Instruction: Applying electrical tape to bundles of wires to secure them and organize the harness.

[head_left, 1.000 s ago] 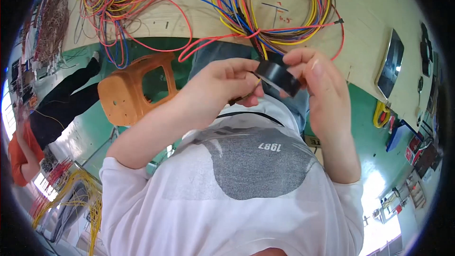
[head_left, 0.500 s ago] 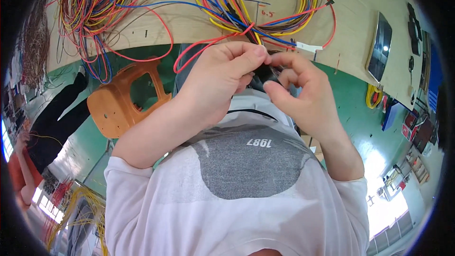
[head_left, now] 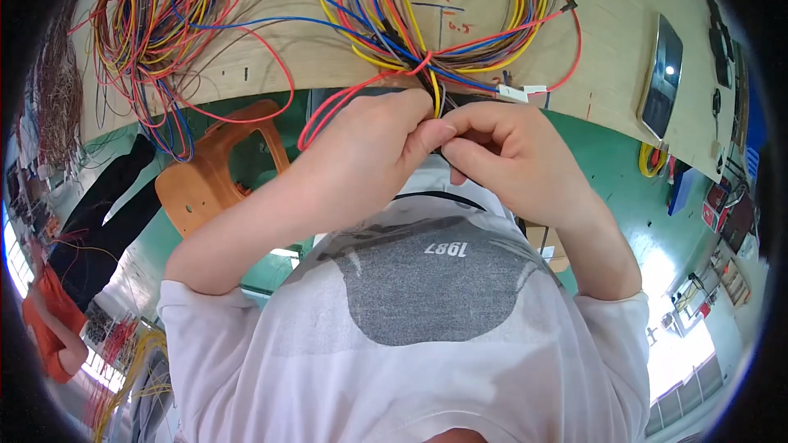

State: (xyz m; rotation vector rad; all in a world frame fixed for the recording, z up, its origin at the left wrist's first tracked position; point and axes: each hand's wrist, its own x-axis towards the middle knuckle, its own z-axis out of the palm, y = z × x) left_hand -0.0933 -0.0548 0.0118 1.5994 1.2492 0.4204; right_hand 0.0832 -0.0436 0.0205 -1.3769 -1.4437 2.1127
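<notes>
My left hand (head_left: 369, 148) and my right hand (head_left: 513, 156) are pressed together at the near edge of the wooden board (head_left: 328, 61). The left hand's fingers pinch the gathered wire bundle (head_left: 427, 74), where red, yellow and blue strands meet. This bundle leads into a large coil of coloured wires (head_left: 447, 0) lying on the board. The right hand is curled around a black tape roll (head_left: 446, 152). Only a dark sliver of the roll shows between the two hands. A white tag (head_left: 517, 93) hangs on the bundle just right of my fingers.
A second coil of coloured wires (head_left: 164, 20) lies at the board's left. A dark phone (head_left: 661, 74) rests at its right. An orange wooden stool (head_left: 209, 176) stands on the green floor (head_left: 624, 164) below. A person in orange (head_left: 49, 320) is at far left.
Both hands rose from in front of my chest to the wire bundle at the board's edge. The black tape roll, plainly seen before, is now almost hidden between my fingers.
</notes>
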